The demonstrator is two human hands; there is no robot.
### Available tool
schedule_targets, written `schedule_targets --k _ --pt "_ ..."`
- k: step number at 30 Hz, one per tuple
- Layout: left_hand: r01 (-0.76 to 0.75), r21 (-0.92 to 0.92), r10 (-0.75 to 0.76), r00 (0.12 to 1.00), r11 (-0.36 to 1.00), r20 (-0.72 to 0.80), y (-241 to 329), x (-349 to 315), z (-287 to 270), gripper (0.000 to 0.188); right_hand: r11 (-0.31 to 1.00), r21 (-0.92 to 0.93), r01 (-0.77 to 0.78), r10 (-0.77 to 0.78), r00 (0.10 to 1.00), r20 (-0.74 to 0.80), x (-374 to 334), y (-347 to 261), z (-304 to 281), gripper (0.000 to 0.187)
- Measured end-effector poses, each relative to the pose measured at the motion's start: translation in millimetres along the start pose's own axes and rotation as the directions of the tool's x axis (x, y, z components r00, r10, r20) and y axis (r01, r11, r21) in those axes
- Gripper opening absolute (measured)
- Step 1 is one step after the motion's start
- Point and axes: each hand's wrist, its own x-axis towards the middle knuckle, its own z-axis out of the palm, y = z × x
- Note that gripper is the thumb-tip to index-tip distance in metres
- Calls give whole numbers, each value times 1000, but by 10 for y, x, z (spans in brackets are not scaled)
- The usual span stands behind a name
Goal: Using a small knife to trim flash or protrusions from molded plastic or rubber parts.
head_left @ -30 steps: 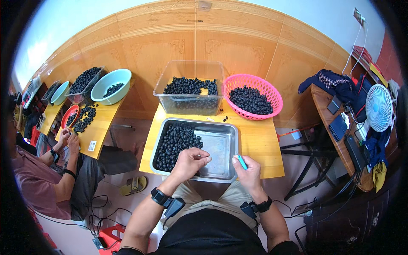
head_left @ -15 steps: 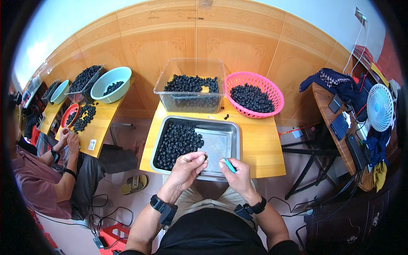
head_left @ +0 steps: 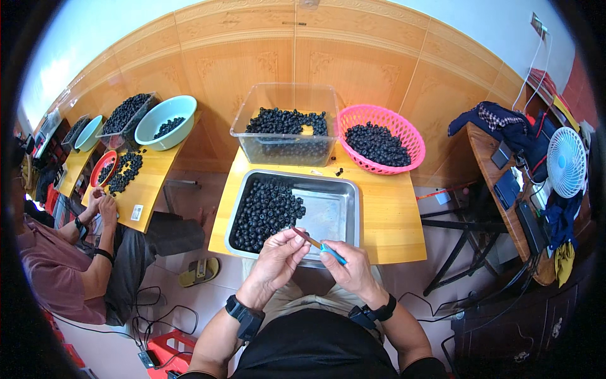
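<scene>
Grips a blue-handled tool (head_left: 333, 253) in curled fingers of the right hand (head_left: 351, 270), above the near edge of the metal tray (head_left: 329, 205). Pinches narrowly with the left hand (head_left: 276, 260) at the tool's tip, perhaps around one of the dark round pieces (head_left: 262, 215).

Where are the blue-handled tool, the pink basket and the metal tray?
Blue-handled tool (head_left: 334, 254): head view, on its handle.
Pink basket (head_left: 377, 115): head view, on its inner wall.
Metal tray (head_left: 331, 207): head view, on its bare bottom.
</scene>
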Motion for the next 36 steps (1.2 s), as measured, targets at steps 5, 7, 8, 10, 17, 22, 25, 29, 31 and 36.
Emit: schedule_targets --k 5,7,8,10,17,22,25,29,31,36 --pt "15 -8 -15 1000 1000 -3 -8 -25 -2 14 998 -46 46 -45 999 9 11 -18 -3 39" --pt "21 -5 -21 1000 1000 -4 -11 -28 -7 14 997 -51 61 -60 998 2 6 6 1 38" --pt "16 -1 -16 1000 1000 17 -11 -31 -14 12 996 -55 77 -77 997 -3 3 14 0 37" --pt "12 4 -12 999 1000 38 -12 -38 -34 11 995 -62 83 -83 997 5 5 10 -11 35" --pt "-97 106 85 990 990 111 43 -111 -7 7 993 -22 116 -115 993 25 28 -58 -60 30" --pt "-121 94 109 987 988 115 127 -199 88 6 986 -24 162 -164 985 -60 78 106 11 31" --pt "-184 60 159 941 981 298 203 -244 144 6 998 12 55 -53 992 -112 66 176 -57 33" --pt "-183 88 157 956 979 248 226 -236 105 7 995 95 -21 24 999 -27 86 -91 -122 36" --pt "-145 93 124 971 985 206 191 -237 68 8 994 109 31 -31 1000 1 103 -172 -104 36" --pt "-122 92 108 984 988 142 136 -248 76 13 987 75 145 -150 986 69 62 -244 -85 36"
